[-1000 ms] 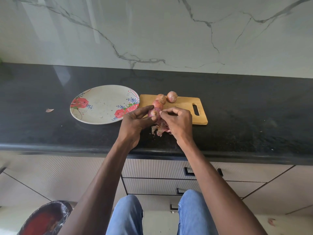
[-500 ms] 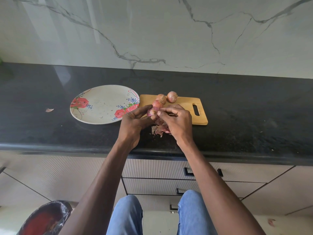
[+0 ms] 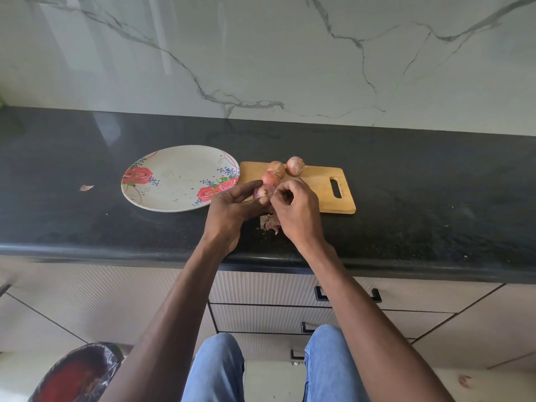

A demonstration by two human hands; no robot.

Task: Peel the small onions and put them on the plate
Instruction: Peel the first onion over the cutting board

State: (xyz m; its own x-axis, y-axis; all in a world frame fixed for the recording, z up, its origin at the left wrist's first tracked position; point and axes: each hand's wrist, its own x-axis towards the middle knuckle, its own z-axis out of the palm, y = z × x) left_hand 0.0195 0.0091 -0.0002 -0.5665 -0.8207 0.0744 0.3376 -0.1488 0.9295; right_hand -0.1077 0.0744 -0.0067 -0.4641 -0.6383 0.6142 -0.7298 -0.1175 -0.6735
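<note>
Gripping a round papery onion [image 3: 262, 192], left hand [image 3: 232, 211] curls; right hand [image 3: 298, 213] pinches its skin.

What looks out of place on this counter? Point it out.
One stray scrap of onion skin lies alone on the black counter, left of the plate, far from the peel pile below the hands. Nothing else stands out.

A home kitchen: black stone counter [image 3: 406, 181], marble backsplash [image 3: 261, 53], drawers [image 3: 275, 317].
</note>
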